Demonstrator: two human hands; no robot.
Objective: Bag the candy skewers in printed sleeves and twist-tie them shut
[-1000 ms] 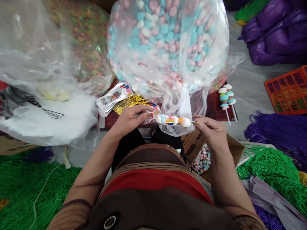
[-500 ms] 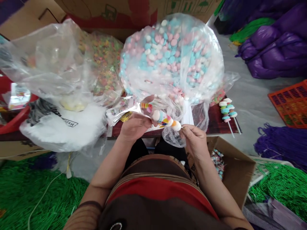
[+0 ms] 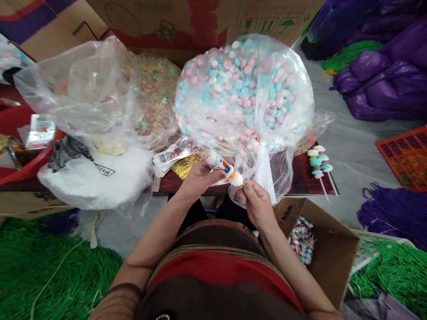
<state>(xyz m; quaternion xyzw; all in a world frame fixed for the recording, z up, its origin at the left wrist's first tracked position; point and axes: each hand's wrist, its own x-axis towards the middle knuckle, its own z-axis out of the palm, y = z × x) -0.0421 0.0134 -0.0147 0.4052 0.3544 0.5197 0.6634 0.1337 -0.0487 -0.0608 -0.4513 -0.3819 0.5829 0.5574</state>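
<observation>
Between my two hands is a candy skewer with white, blue and orange pieces, slanting down to the right. A printed wrapper seems to surround its upper part. My left hand is closed around the wrapped part, thumb on top. My right hand pinches the stick just below the lowest white piece. Left of them lie a stack of printed wrappers and a bunch of gold ties. Two more candy skewers rest at the table's right end.
Behind my hands sits a big clear bag of pastel marshmallows, beside a bag of small colourful candies. A white plastic bag and red basin are left. An open cardboard box holding candy stands below right.
The skewer has gone further into the wrapper, and the coloured pieces above it no longer show. My right hand has moved left and down, closer to my left. The view has shifted slightly.
</observation>
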